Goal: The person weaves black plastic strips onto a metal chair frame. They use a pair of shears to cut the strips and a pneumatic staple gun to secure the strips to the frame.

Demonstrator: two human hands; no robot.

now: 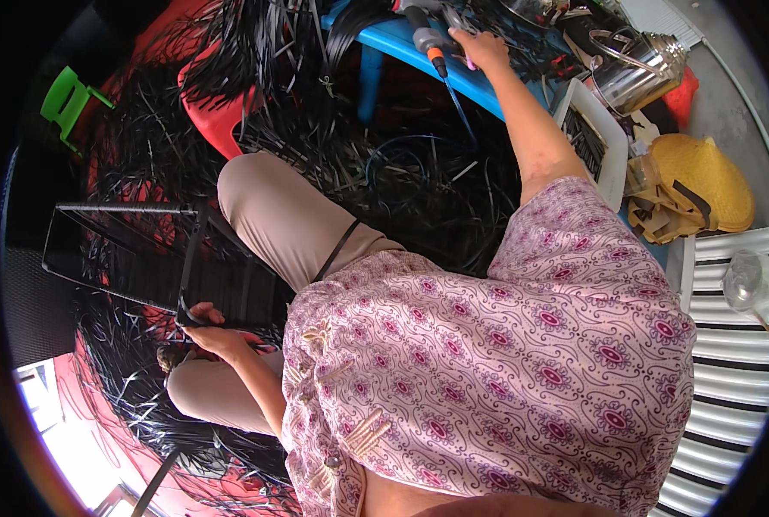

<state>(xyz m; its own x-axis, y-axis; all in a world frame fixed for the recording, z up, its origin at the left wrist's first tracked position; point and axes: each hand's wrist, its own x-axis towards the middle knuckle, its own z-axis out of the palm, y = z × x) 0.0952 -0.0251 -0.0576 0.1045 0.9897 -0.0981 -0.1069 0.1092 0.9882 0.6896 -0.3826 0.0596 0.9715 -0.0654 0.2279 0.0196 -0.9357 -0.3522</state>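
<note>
My left hand grips the near corner of a black rectangular frame strung with dark strips, beside my knees. A loose black strip hangs along the frame's edge by my fingers. My right arm reaches out to the blue table. There, my right hand is closed around what look like scissors, their metal part pointing away and a pinkish handle at my fingers. Just left of that hand lies a grey and black air tool with an orange fitting and a blue hose.
Black strips cover much of the floor and a red chair. A white tray, a metal flask and a yellow hat stand to the right. Far left is a green chair.
</note>
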